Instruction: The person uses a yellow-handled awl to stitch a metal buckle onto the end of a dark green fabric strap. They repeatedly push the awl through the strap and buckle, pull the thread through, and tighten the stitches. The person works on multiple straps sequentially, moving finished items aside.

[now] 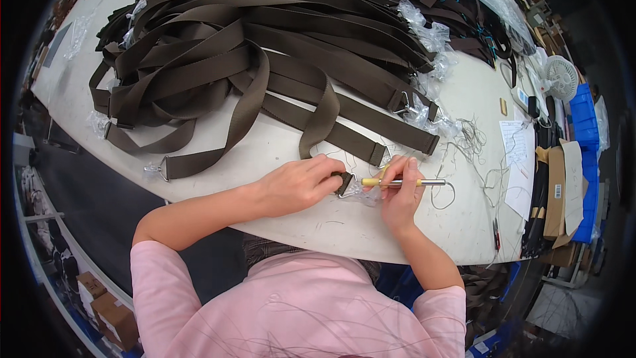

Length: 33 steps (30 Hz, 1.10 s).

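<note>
My left hand (298,187) pinches the end of a dark brown webbing strap (319,119) near the table's front edge. A metal buckle (347,185) sits at that end, with clear plastic wrap (361,194) around it. In my right hand (401,200) is a slim pen-like tool with a yellow body and a silver shaft (432,181); its yellow end points left at the buckle. I cannot tell whether its tip touches the strap. The held strap loops back into a large pile of brown straps (285,6). Several strap ends with metal buckles lie just beyond my hands.
Loose threads (470,136) and a paper sheet (515,159) lie on the white table (278,229) at right. More dark straps with blue pieces (457,0) are piled far right. Beyond the right edge stand a small fan (561,76), blue bins (584,116) and cardboard (555,192).
</note>
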### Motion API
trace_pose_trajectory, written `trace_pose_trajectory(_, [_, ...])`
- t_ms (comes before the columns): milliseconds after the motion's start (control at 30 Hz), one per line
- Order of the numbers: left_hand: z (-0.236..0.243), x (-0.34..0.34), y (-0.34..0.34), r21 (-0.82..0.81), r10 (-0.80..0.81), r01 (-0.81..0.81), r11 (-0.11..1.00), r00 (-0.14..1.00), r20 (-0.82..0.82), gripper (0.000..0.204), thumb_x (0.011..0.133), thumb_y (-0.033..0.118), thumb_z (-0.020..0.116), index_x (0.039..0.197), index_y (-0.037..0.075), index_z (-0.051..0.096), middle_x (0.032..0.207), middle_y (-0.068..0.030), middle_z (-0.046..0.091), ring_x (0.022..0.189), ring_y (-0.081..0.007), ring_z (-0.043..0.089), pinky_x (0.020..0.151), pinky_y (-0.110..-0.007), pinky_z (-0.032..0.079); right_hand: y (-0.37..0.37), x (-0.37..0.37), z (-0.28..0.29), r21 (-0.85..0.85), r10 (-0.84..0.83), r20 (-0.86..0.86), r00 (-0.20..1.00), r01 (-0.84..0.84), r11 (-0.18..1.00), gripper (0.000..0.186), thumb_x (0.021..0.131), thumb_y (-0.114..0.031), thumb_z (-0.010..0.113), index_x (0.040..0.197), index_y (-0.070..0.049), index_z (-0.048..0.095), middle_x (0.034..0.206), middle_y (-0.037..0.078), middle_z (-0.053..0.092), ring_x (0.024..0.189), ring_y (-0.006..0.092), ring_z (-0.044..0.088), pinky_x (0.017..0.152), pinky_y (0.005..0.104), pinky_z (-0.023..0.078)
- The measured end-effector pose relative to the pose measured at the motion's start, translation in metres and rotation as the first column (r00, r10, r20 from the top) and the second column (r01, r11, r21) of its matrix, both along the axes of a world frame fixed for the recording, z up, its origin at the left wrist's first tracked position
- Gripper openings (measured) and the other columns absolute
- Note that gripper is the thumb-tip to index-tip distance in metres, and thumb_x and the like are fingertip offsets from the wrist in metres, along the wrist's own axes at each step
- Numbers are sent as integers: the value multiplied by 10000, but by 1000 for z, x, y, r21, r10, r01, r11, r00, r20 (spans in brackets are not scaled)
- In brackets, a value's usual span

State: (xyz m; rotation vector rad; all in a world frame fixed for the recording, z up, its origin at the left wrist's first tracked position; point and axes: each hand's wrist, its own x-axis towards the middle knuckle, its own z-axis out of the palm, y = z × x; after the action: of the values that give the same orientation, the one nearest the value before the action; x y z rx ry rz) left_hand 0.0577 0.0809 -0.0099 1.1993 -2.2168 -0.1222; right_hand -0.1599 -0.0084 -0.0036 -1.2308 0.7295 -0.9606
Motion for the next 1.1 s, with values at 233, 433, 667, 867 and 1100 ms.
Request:
trace_pose_trajectory(233, [21,-21,-11,394,226,-110,913,939,-259,228,796,114,778,887,14,595,991,-117,563,888,-267,637,743,-352,547,-5,2,3,51,-117,10,993,117,992,534,1118,-374,312,707,-65,454,631,34,422,454,104,385,476,316,558])
trace_pose_trajectory(433, [18,-18,-22,527,276,-83,846,914,-299,124,794,46,702,823,-2,591,895,-142,583,798,-297,638,707,-397,533,-7,4,-4,83,-102,-127,987,113,990,530,1112,-382,368,713,-61,504,607,29,474,438,104,462,435,279,511])
trace_pose_trajectory(667, [17,-15,-24,536,306,-50,843,864,-401,99,796,25,667,823,-10,579,803,-145,613,708,-303,648,656,-403,526,-5,9,-2,81,-38,-218,975,57,995,531,1114,-390,383,734,-58,551,608,18,521,441,95,532,392,212,353])
trace_pose_trajectory(867, [25,-20,-19,552,297,-97,828,911,-286,154,815,34,722,876,4,584,900,-108,608,750,-238,671,701,-336,575,-7,5,-3,104,-43,-202,978,65,992,546,1114,-402,368,734,-54,548,601,13,484,440,74,472,408,223,411])
trace_pose_trajectory(1100, [19,-30,-21,468,349,-232,853,920,-180,144,770,12,715,833,4,585,868,-109,594,721,-253,661,659,-360,548,-10,2,-7,157,-47,-101,994,63,986,524,1113,-396,377,765,-48,557,643,18,517,473,88,522,423,212,404])
